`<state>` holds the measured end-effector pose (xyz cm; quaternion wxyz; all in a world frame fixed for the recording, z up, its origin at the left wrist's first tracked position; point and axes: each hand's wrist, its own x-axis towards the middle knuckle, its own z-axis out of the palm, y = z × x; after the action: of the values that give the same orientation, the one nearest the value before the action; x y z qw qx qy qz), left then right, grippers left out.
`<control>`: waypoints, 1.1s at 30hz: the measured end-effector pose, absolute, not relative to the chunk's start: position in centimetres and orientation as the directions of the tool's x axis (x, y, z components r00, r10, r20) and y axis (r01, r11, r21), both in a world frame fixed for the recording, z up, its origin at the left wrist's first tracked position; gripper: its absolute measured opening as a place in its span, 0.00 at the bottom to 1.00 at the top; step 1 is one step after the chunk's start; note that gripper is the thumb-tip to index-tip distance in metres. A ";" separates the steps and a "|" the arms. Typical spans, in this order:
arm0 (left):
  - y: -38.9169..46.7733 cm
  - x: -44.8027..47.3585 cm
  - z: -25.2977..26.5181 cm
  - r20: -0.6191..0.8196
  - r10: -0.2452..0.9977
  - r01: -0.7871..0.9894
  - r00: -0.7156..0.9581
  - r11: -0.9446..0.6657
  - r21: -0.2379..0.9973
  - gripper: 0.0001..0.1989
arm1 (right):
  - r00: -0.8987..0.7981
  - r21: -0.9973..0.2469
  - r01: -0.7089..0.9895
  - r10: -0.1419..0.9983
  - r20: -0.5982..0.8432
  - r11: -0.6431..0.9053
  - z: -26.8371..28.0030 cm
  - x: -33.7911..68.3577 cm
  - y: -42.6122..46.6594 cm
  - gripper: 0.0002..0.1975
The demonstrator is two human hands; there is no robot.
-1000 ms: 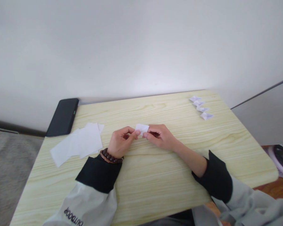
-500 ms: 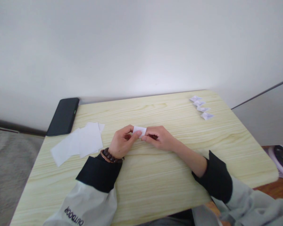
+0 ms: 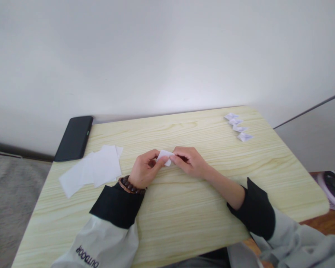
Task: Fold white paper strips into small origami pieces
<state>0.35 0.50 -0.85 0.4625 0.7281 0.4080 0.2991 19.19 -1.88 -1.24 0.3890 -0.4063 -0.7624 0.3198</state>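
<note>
Between my two hands, over the middle of the table [image 3: 184, 216], is a small folded piece of white paper [image 3: 164, 153]. My left hand [image 3: 145, 167] pinches its left side, with the thumb lying across the front. At the paper's right corner, the thumb and forefinger of my right hand [image 3: 190, 162] are closed on it. The fingers behind the paper are partly hidden, and the fold layers are too small to make out.
Left of my hands lie several overlapping white paper sheets [image 3: 107, 165]. A black phone [image 3: 74, 137] rests at the table's back left corner. Several small folded paper pieces [image 3: 244, 137] stand in a row at the back right. A white wall [image 3: 167, 56] rises behind the table.
The paper has turned a little between my hands and now sits tilted. My right fingers have shifted slightly up, onto its right corner.
</note>
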 end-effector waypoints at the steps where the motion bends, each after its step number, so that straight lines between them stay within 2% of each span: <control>1: 0.5 0.4 -0.8 0.045 0.873 0.288 0.485 -0.209 0.935 0.13 | -0.341 -0.808 0.377 0.879 0.334 0.453 -1.2 19.1 -1.9 0.13; 4: 0.4 0.5 -0.7 -0.009 0.875 0.260 0.484 -0.134 0.956 0.15 | -0.283 -0.818 0.389 0.900 0.333 0.425 -1.2 19.1 -1.9 0.15; 7: 0.4 0.5 -0.9 -0.043 0.876 0.291 0.481 -0.114 0.950 0.16 | -0.300 -0.815 0.386 0.894 0.333 0.433 -1.2 19.1 -1.9 0.14; 15: 0.5 0.4 -0.7 -0.026 0.882 0.288 0.470 -0.125 0.949 0.13 | -0.394 -0.765 0.395 0.846 0.360 0.509 -1.6 19.3 -1.7 0.13; 23: 0.9 0.4 -0.4 -0.069 0.901 0.214 0.428 -0.027 0.976 0.16 | -0.337 -0.793 0.382 0.870 0.360 0.475 -1.5 19.2 -1.7 0.14; 28: 0.9 0.2 -0.3 -0.021 0.901 0.171 0.433 -0.060 0.983 0.17 | -0.341 -0.796 0.359 0.862 0.375 0.488 -1.4 19.3 -1.7 0.14; 33: 0.6 0.5 -0.4 -0.011 0.922 0.224 0.387 -0.082 0.971 0.15 | -0.308 -0.772 0.381 0.857 0.413 0.509 -1.5 19.2 -1.8 0.14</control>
<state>0.49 0.60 -0.41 0.5163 0.6536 0.4385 0.3377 19.24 -1.77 -1.55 0.4234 -0.4083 -0.7583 0.2809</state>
